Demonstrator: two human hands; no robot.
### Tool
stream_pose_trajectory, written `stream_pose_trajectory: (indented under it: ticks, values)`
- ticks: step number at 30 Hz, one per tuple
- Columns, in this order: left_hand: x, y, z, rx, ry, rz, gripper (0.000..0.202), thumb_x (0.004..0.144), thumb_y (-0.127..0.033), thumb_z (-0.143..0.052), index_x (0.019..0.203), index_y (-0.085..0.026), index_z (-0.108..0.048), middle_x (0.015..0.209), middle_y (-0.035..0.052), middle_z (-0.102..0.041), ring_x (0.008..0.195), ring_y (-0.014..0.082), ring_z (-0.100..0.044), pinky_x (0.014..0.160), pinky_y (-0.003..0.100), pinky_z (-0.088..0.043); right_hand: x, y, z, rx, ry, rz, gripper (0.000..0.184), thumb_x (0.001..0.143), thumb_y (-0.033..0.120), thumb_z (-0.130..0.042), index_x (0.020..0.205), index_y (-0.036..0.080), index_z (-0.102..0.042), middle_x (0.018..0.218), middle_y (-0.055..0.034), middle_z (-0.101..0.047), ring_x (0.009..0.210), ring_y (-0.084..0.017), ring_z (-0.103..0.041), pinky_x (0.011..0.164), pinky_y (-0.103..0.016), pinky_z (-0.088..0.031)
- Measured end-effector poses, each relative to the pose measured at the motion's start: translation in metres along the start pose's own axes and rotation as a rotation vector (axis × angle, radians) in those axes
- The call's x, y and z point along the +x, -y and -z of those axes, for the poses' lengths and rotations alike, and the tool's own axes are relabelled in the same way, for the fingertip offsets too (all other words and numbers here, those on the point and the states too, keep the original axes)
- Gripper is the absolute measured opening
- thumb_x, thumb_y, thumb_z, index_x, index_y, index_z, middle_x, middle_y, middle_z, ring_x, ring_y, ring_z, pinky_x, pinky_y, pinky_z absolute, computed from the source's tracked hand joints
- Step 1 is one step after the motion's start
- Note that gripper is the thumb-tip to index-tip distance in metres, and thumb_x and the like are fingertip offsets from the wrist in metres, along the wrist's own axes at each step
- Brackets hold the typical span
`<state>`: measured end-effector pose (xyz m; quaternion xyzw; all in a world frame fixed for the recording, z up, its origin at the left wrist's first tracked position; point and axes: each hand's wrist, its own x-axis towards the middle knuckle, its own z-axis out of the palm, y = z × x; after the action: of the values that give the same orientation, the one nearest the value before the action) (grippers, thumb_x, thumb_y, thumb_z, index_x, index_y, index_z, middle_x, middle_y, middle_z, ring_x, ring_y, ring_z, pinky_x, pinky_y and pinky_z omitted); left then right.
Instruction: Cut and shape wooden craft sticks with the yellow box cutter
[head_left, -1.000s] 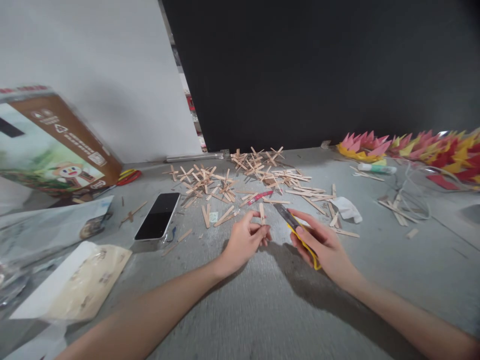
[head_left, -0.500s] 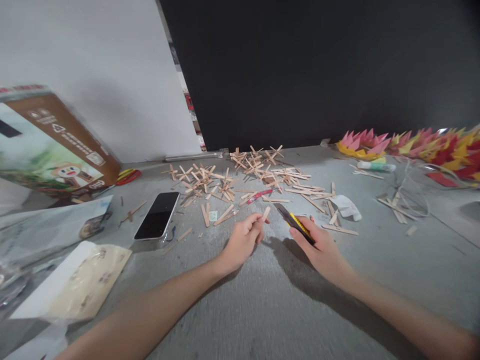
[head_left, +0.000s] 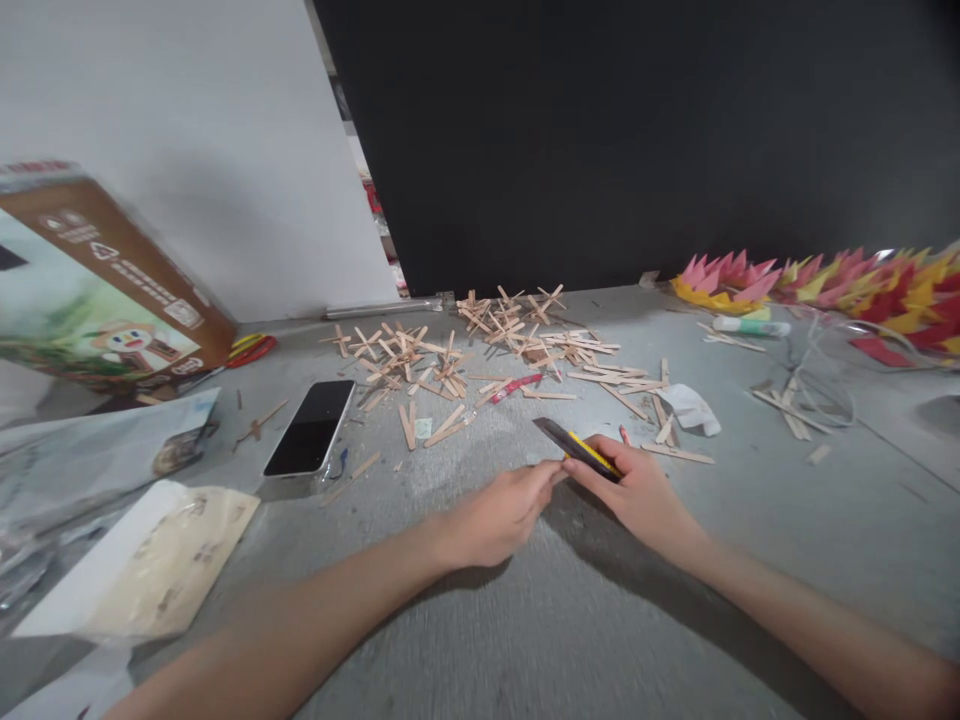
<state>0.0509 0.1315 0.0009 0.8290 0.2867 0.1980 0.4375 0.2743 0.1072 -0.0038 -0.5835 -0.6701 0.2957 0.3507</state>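
My right hand is closed around a yellow and black box cutter, its dark front end pointing up and left. My left hand is closed too, fingertips meeting the right thumb just under the knife. It pinches a wooden craft stick, now almost wholly hidden between the two hands. Beyond them on the grey table lie loose craft sticks and several star-like shapes of crossed sticks. A red wrapper strip rests among them.
A black phone lies left of the hands, beside a cream packet and a printed carton. To the right are a crumpled white tissue, a glue stick, a pale cable and pink-yellow paper crowns.
My left hand has turned and moved slightly down and right, bringing the craft stick against my right hand. The box cutter has shifted a little left and down.
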Motion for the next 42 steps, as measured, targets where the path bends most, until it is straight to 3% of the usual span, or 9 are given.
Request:
stream_pose_trajectory:
  ticks: [4,7,14,21,26,33,42]
  values:
    - [0.000,-0.003,0.001,-0.025,0.003,0.077,0.042,0.112,-0.040,-0.030,0.142,-0.022,-0.053,0.089,0.0059,-0.066,0.076,0.0199,-0.059,0.072,0.031,-0.045,0.002,0.004,0.001,0.093,-0.020,-0.093,0.040,0.095,0.057,-0.065,0.075,0.022,-0.058,0.061,0.0037,-0.055,0.056,-0.014,-0.047,0.059,-0.028,-0.038]
    - [0.001,-0.002,0.001,-0.069,0.037,0.091,0.046,0.113,-0.045,-0.025,0.144,-0.021,-0.049,0.081,0.0016,-0.058,0.069,0.0169,-0.052,0.068,0.029,-0.041,0.001,0.005,0.002,0.210,0.013,-0.147,0.041,0.095,0.059,-0.065,0.078,0.022,-0.059,0.059,0.0030,-0.056,0.051,-0.013,-0.046,0.053,-0.028,-0.036]
    - [0.003,0.006,-0.003,-0.119,0.043,0.057,0.040,0.113,-0.043,-0.022,0.138,-0.021,-0.043,0.079,-0.0025,-0.051,0.069,0.0156,-0.048,0.070,0.029,-0.039,0.001,0.004,0.003,0.288,0.030,-0.136,0.038,0.092,0.058,-0.071,0.088,0.021,-0.063,0.053,0.0065,-0.054,0.050,-0.012,-0.046,0.053,-0.026,-0.036]
    - [0.004,0.009,-0.003,-0.225,-0.047,0.091,0.036,0.113,-0.043,-0.027,0.136,-0.020,-0.043,0.076,-0.0039,-0.047,0.070,0.0153,-0.047,0.071,0.029,-0.040,-0.001,0.001,0.002,0.259,-0.150,-0.194,0.038,0.088,0.058,-0.075,0.098,0.022,-0.067,0.054,0.0067,-0.052,0.048,-0.014,-0.046,0.049,-0.027,-0.035]
    - [0.005,0.012,-0.003,-0.298,-0.100,0.122,0.034,0.111,-0.042,-0.034,0.134,-0.021,-0.046,0.071,-0.0067,-0.040,0.064,0.0142,-0.041,0.066,0.027,-0.038,-0.001,-0.001,0.002,0.241,-0.183,-0.184,0.038,0.089,0.058,-0.073,0.098,0.022,-0.067,0.054,0.0062,-0.054,0.049,-0.014,-0.048,0.049,-0.027,-0.036]
    - [0.006,0.002,0.004,-0.093,-0.078,0.098,0.029,0.108,-0.039,-0.043,0.114,-0.020,-0.064,0.075,-0.0013,-0.058,0.067,0.0141,-0.050,0.065,0.026,-0.037,0.000,0.000,0.004,0.225,-0.204,-0.183,0.033,0.091,0.055,-0.072,0.095,0.022,-0.065,0.052,0.0067,-0.053,0.049,-0.015,-0.048,0.050,-0.028,-0.036]
    - [0.005,0.010,0.000,-0.168,-0.131,0.104,0.036,0.108,-0.046,-0.044,0.113,-0.019,-0.067,0.082,0.0028,-0.063,0.071,0.0149,-0.056,0.066,0.025,-0.044,-0.001,-0.003,0.003,0.286,-0.186,-0.174,0.034,0.093,0.056,-0.071,0.095,0.023,-0.063,0.053,0.0069,-0.052,0.049,-0.014,-0.046,0.050,-0.028,-0.035]
